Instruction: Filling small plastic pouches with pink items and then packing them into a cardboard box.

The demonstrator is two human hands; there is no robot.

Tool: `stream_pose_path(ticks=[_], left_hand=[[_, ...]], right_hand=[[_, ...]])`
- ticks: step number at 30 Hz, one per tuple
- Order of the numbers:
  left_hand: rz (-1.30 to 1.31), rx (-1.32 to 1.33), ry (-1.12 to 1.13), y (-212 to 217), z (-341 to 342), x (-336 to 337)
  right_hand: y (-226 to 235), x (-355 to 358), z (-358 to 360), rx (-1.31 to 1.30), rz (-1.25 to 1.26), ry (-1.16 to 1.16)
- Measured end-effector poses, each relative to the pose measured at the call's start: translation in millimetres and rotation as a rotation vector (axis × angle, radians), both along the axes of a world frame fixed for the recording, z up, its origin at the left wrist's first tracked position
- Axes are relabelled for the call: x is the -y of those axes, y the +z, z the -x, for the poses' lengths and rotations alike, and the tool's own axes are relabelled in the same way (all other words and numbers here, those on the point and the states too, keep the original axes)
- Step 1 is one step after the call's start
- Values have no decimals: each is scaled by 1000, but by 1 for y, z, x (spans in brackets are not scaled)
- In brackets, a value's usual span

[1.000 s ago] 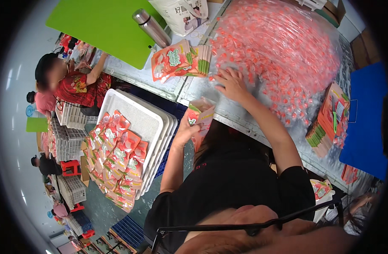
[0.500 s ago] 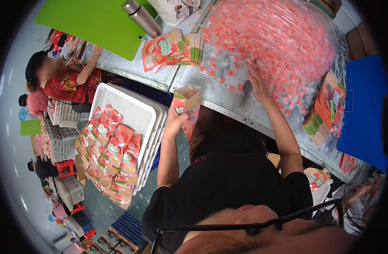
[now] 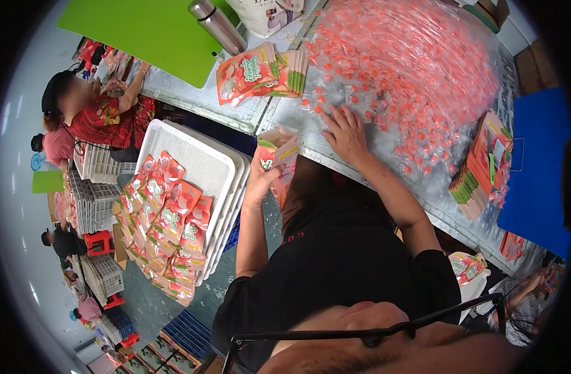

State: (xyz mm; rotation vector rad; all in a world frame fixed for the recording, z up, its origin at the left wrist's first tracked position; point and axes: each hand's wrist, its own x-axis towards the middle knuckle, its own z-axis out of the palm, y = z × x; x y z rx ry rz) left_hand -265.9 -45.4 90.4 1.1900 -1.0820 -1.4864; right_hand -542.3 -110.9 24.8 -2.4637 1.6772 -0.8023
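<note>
Head view: an open pouch (image 3: 277,157) is gripped in the left hand (image 3: 260,181), fingers wrapped around its lower part, mouth turned up, held at the near edge of the table (image 3: 279,115), just left of the right hand. The right hand (image 3: 345,132) is laid flat, palm down and fingers spread, on the near-left fringe of a big heap of small orange sweets (image 3: 410,68) in clear wrappers; nothing is seen clasped in it, and whether single sweets are pinched under the fingers cannot be told. The heap is spread over the far right of the table. A fanned stack of empty pouches (image 3: 260,71) is seen far-left of the right hand, on the table. Beyond it, a steel flask (image 3: 218,26) is lying beside a green board (image 3: 148,31). At the right, past the heap, more pouch bundles (image 3: 482,168) are stacked next to a blue sheet (image 3: 538,162). Left of the left hand, below table level, white trays (image 3: 201,171) are stacked, with filled pouches (image 3: 167,218) piled on their near-left part. Further left, a person in a red top (image 3: 105,118) is seated at the table's far-left end, with white crates (image 3: 95,193) stacked nearby.
</note>
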Motion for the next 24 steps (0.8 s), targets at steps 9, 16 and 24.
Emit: stream_pose_path(ticks=[9, 16, 24], left_hand=[[-31, -40, 54, 1, -2, -2], [-24, -72, 22, -8, 0, 0], [-17, -57, 25, -10, -1, 1]], right_hand=[[-13, -3, 34, 566, -131, -32], [-31, -8, 77, 285, -10, -44], [3, -15, 41, 156, 108, -10]])
